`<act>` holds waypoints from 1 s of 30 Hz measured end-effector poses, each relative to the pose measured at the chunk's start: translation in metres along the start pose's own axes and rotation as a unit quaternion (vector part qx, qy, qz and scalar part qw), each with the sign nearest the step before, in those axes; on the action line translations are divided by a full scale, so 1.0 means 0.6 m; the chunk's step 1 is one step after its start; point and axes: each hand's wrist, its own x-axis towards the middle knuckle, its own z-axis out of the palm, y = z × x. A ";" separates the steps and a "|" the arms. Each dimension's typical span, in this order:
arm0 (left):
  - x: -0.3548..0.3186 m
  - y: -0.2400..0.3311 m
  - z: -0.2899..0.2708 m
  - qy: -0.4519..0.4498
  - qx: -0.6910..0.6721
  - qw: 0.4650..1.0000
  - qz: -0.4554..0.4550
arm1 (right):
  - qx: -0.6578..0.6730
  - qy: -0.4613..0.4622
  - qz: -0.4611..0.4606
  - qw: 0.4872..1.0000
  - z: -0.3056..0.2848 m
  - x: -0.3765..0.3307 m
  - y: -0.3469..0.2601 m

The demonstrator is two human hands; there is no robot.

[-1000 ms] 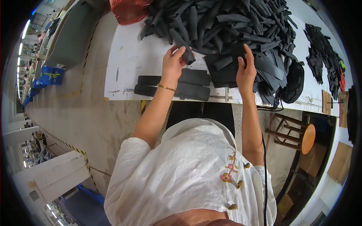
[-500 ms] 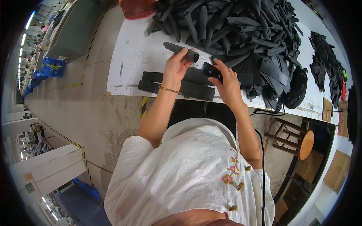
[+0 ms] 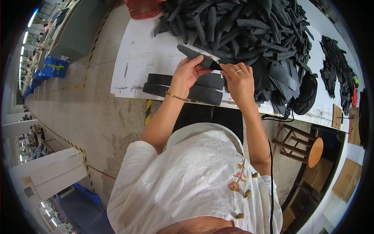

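I see a dark strip of black material (image 3: 196,57) held just above the white table (image 3: 136,62), its far end pointing away from the big pile of black pieces (image 3: 249,31). My left hand (image 3: 187,74) wraps around the strip's near end, fingers curled closed on it. My right hand (image 3: 239,80), with a ring on it, pinches the same end from the pile's side, its grip narrow. Two flat stacks of black strips (image 3: 183,89) lie directly under both hands, at the pile's near edge. A wooden stool (image 3: 307,146) stands below the pile, off the table.
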 end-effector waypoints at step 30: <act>-0.036 0.007 0.048 -0.026 0.038 0.996 0.072 | -0.074 0.032 -0.071 0.994 -0.023 0.003 0.000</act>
